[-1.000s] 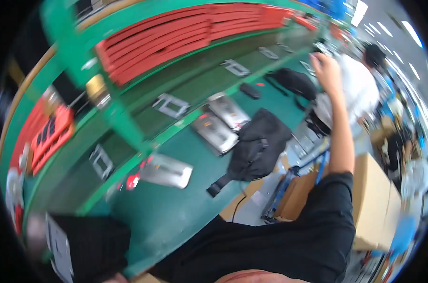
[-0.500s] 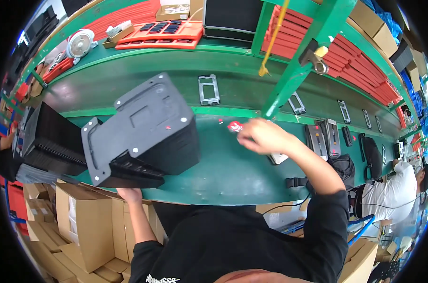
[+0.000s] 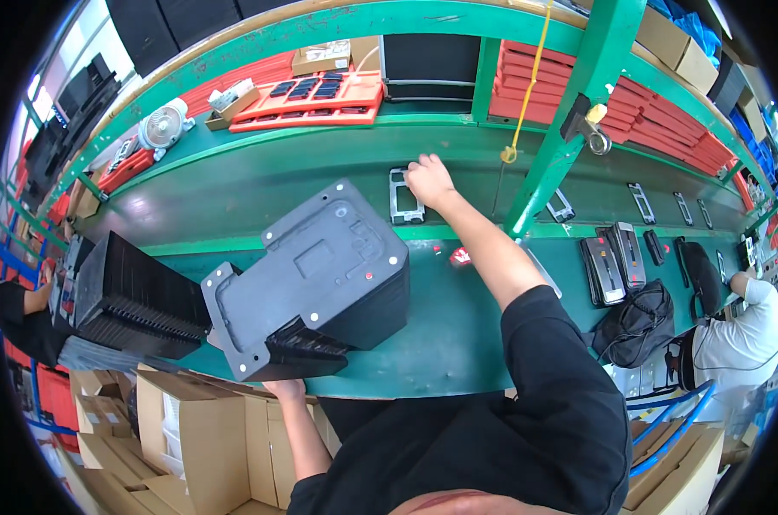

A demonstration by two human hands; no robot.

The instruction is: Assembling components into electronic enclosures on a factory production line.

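- Rectangular frame [image 3: 408, 218] on the green channel [image 3: 260, 184], twelve o'clock; right hand [image 3: 430, 180] over its edge (gripping or not, I cannot tell).
- Step, as judged: taking hold; this calls for a firm edge pinch.
- Seven o'clock: left hand [image 3: 286, 389] under a tray stack [image 3: 320, 266], fingers hidden.
- Counted: five frames, two tray stacks; two grey devices [image 3: 605, 273], four o'clock.

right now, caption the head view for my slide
At a green workbench, right hand at a grey rectangular frame, left hand at the near edge of stacked notched dark trays.
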